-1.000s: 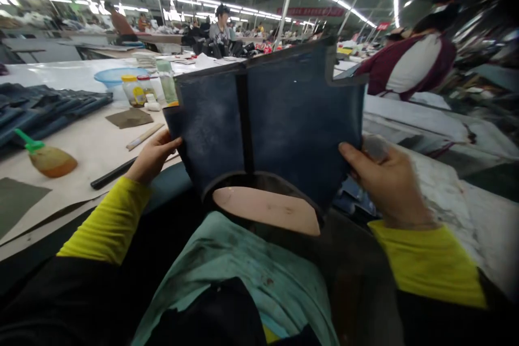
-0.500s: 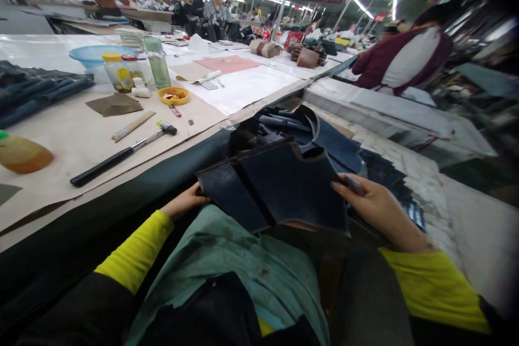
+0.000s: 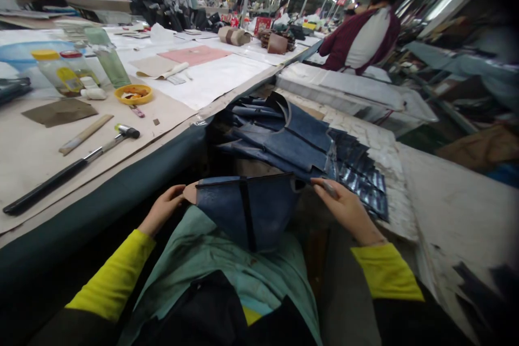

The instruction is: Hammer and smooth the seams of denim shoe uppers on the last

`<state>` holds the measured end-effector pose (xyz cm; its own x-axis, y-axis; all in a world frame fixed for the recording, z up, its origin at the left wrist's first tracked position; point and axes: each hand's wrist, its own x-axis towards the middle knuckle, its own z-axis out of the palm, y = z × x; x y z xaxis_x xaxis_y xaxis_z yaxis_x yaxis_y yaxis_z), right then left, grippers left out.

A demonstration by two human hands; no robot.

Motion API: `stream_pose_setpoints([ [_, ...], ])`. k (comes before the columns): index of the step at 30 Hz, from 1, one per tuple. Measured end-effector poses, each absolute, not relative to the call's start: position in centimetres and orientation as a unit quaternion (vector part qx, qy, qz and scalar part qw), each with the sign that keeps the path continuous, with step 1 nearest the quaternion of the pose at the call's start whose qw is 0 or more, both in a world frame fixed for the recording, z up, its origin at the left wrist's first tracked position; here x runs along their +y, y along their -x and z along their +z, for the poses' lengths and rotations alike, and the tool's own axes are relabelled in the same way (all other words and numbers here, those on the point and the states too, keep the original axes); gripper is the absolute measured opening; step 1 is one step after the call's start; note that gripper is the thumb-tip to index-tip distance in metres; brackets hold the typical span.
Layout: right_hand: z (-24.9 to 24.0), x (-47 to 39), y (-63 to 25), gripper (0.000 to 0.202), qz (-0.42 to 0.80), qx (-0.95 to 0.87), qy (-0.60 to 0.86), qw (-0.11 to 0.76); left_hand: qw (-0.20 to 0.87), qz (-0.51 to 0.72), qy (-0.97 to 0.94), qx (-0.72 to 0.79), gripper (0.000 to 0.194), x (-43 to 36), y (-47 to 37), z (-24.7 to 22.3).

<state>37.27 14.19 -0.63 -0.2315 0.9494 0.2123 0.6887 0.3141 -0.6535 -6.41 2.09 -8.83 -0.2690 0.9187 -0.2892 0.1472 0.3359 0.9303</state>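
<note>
A dark blue leather panel (image 3: 270, 208) with a black strip across it is stretched over my lap, above a green apron (image 3: 186, 259). My left hand (image 3: 164, 206) pinches its left end, where a pale pinkish underside shows. At the upper right corner my right hand (image 3: 344, 208) has its fingers closed on the panel's edge. A small grey object (image 3: 329, 188) also shows between the right hand's fingers; its kind I cannot make out. Just beyond the panel lies a fanned stack of similar blue leather pieces (image 3: 302, 132).
On the paper-covered table (image 3: 162, 124) at left lie a hammer (image 3: 73, 167), a wooden stick (image 3: 86, 134), a yellow dish (image 3: 133, 95), jars (image 3: 57, 71) and a green bottle (image 3: 107, 59). A person in maroon (image 3: 360, 38) is at the right; others are farther back.
The panel has tilted and turned in my hands, so its left end now shows a pale underside. Both hands appear farther left; the view has shifted right, uncovering more of the stack.
</note>
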Motion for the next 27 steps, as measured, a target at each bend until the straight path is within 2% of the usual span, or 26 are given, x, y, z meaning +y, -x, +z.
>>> stream_pose_setpoints([
  [3, -0.6, 14.5, -35.1, 0.031, 0.194, -0.769, 0.511, 0.332, 0.357, 0.46, -0.42, 0.696, 0.05, 2.3, 7.0, -7.3],
  [6, -2.8, 14.3, -33.9, 0.031, 0.194, -0.765, 0.501, 0.355, 0.281, 0.452, -0.485, 0.694, 0.039, 2.6, 5.8, -5.7],
  [13, -8.7, 9.5, -33.9, 0.037, 0.233, -0.72, 0.546, 0.36, 0.191, 0.383, -0.653, 0.625, 0.025, 3.3, -0.1, -3.4],
  [20, -9.2, 6.4, -33.6, 0.043, 0.259, -0.713, 0.544, 0.358, 0.132, 0.31, -0.794, 0.506, 0.03, 5.0, -7.6, -1.7],
  [27, -9.1, 6.4, -33.4, 0.043, 0.256, -0.714, 0.541, 0.364, 0.035, 0.224, -0.848, 0.478, 0.04, 7.1, -13.4, -2.3],
])
